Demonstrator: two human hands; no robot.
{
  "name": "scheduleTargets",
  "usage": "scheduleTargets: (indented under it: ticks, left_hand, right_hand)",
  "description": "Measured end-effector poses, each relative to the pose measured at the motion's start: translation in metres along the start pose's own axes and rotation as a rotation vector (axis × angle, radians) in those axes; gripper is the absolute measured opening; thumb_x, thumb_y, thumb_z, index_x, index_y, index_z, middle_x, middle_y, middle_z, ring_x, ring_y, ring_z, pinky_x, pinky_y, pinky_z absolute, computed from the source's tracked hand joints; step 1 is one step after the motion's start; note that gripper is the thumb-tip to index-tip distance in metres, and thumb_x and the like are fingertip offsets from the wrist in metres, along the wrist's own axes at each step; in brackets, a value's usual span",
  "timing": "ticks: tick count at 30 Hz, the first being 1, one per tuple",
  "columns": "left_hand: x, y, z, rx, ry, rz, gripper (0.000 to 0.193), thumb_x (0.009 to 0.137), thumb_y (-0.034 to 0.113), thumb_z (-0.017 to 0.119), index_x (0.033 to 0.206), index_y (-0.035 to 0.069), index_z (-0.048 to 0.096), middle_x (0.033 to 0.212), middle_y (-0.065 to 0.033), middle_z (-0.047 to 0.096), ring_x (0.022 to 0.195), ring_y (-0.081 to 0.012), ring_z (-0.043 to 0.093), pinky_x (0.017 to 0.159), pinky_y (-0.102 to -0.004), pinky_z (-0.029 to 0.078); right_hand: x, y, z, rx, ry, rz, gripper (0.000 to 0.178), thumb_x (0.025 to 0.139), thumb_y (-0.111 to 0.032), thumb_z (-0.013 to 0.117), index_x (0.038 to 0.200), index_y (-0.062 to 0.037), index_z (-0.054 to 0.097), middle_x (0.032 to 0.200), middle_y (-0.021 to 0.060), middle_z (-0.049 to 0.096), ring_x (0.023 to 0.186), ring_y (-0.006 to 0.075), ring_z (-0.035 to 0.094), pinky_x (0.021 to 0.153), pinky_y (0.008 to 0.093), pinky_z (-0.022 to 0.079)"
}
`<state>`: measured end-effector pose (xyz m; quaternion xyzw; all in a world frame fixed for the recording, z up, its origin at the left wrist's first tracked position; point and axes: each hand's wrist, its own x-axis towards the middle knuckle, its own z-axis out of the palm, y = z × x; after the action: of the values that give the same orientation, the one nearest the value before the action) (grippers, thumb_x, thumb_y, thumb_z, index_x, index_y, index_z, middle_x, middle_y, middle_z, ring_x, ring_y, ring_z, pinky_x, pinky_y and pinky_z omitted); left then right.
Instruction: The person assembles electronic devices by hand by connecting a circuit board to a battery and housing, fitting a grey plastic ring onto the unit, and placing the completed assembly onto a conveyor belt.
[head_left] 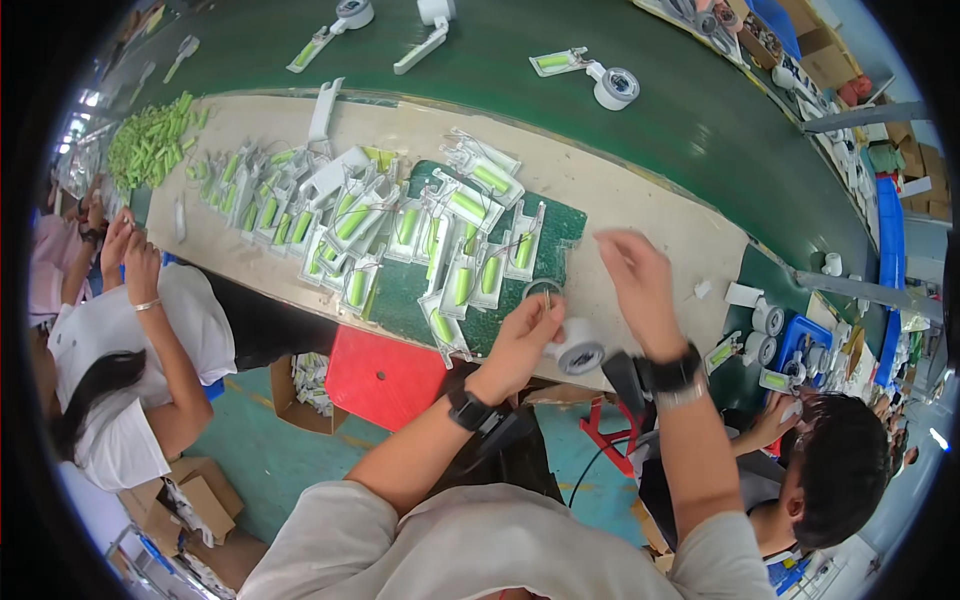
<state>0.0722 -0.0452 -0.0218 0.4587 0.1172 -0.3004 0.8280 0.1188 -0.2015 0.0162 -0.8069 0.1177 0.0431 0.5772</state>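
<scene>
My left hand (530,330) is closed at the table's near edge, thumb and fingers pinched together. Below its fingers hangs a white round-headed device (580,348) with a grey face, which the hand appears to grip. A thin ring (543,288) shows just above the fingertips; the fingers hide what joins it. My right hand (640,285) is raised over the tan tabletop to the right, its bent fingers smeared by motion. Nothing can be made out in it. To the left of my hands, white plastic handle shells (462,280) with green battery cells and thin wires lie heaped on a green mat (565,225).
Loose green cells (150,140) form a pile at the far left. Beyond the table, a green conveyor belt (480,80) carries several white units. A red stool (385,375) stands below the near edge. Co-workers sit at left (150,350) and right (835,470), near a blue bin (805,345).
</scene>
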Motion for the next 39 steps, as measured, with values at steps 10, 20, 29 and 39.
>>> scheduleTargets:
  ticks: [10, 20, 29, 39]
  left_hand:
    - [-0.049, 0.021, -0.043, -0.012, -0.153, -0.178, 0.016, 0.092, 0.018, 0.037, 0.094, 0.003, 0.042, 0.068, -0.0051, 0.049, 0.07, -0.015, 0.048, 0.069, -0.0286, 0.039]
    - [-0.059, 0.047, -0.039, 0.304, -0.171, -0.144, 0.016, 0.091, 0.02, 0.042, 0.094, 0.005, 0.044, 0.075, -0.0068, 0.059, 0.072, -0.0113, 0.053, 0.066, -0.022, 0.038]
    - [-0.098, 0.113, 0.041, 0.503, -0.274, 0.11, 0.024, 0.091, 0.018, 0.041, 0.099, -0.002, 0.051, 0.075, -0.0072, 0.061, 0.071, -0.0099, 0.054, 0.069, -0.0227, 0.042]
    - [-0.162, 0.095, 0.099, 0.334, -0.429, 0.162, 0.015, 0.092, 0.015, 0.037, 0.097, 0.002, 0.04, 0.08, -0.009, 0.057, 0.074, -0.0135, 0.055, 0.071, -0.0266, 0.044]
  right_hand:
    - [0.071, 0.019, 0.048, 0.396, -0.168, 0.304, 0.021, 0.078, -0.013, 0.062, 0.09, 0.0042, 0.06, 0.08, 0.0032, 0.06, 0.072, 0.0081, 0.052, 0.066, 0.021, 0.041]
    - [0.036, -0.028, -0.003, 0.356, -0.099, 0.032, 0.015, 0.078, -0.007, 0.06, 0.088, 0.0042, 0.06, 0.079, 0.0073, 0.062, 0.067, 0.0095, 0.055, 0.064, 0.0218, 0.044]
    - [-0.107, -0.096, -0.032, 0.292, -0.146, 0.012, 0.012, 0.078, -0.004, 0.059, 0.087, 0.0026, 0.062, 0.077, 0.0041, 0.061, 0.07, 0.0073, 0.052, 0.062, 0.021, 0.042]
    - [-0.205, -0.146, -0.051, -0.028, 0.149, -0.303, 0.008, 0.072, -0.004, 0.06, 0.079, -0.0007, 0.061, 0.068, 0.0087, 0.059, 0.065, 0.0211, 0.053, 0.059, 0.0289, 0.042]
